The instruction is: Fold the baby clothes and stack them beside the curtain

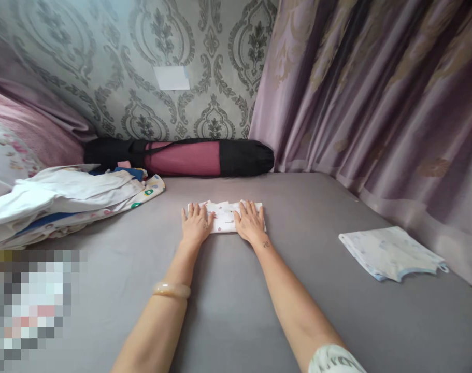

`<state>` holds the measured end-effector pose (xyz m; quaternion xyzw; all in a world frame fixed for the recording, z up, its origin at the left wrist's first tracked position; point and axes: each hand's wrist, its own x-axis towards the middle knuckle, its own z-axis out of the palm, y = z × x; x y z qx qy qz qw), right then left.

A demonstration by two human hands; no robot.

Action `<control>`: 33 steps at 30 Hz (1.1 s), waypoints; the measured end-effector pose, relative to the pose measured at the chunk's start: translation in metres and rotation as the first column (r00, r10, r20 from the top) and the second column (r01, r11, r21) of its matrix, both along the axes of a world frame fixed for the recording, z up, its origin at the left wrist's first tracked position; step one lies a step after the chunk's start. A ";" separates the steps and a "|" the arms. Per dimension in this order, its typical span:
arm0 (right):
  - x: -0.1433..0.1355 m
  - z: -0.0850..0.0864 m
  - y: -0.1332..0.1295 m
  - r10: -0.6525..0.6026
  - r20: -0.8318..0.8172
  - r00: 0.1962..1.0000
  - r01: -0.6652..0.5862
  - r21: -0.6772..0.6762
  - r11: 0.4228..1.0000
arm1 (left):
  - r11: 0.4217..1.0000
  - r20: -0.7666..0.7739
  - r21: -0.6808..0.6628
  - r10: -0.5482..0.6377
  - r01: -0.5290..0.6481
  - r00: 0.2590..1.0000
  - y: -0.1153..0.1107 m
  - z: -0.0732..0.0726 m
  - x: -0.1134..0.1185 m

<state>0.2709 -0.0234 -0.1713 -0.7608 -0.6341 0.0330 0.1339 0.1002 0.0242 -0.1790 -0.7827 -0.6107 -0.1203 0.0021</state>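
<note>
A folded white cloth garment (223,217) with small printed marks lies flat on the grey sheet (228,300). On its left part rests my left hand (197,223), palm down with the fingers spread. My right hand (250,220) lies flat on the right part, its fingers also apart. Between the two hands the middle of the cloth shows; what is under the palms is hidden. Off to the right lies another folded white garment (391,253) with light blue edging, touched by neither hand.
A heap of white clothes (76,191) lies at the left. Along the patterned wall stretches a long black and dark pink bag (181,158). Purple curtains (360,83) hang down the right side. A blurred patch covers the lower left corner.
</note>
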 end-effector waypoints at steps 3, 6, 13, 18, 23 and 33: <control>0.003 -0.007 0.001 -0.016 0.002 1.000 0.016 -0.032 0.999 | 0.994 0.004 -0.104 0.022 -0.021 1.000 0.004 -0.006 -0.003; 0.004 -0.010 0.002 -0.015 0.002 1.000 0.015 -0.039 0.999 | 0.992 0.007 -0.129 0.017 -0.016 1.000 0.006 -0.008 -0.003; 0.014 -0.002 0.003 -0.063 0.002 0.998 0.063 -0.018 0.998 | 0.997 0.039 -0.072 0.040 -0.037 0.998 0.006 0.002 -0.009; 0.022 -0.007 0.004 -0.122 0.012 0.992 0.123 -0.064 0.990 | 0.979 0.072 -0.193 0.086 -0.071 0.994 0.009 0.001 -0.016; 0.026 -0.009 0.005 -0.122 -0.011 0.992 0.120 -0.105 0.987 | 0.965 0.138 -0.255 0.092 -0.055 0.986 0.014 -0.003 -0.019; -0.025 0.017 0.001 0.188 -0.025 0.982 -0.190 -0.065 0.980 | 0.989 0.427 -0.135 0.114 -0.061 0.897 0.024 0.007 -0.031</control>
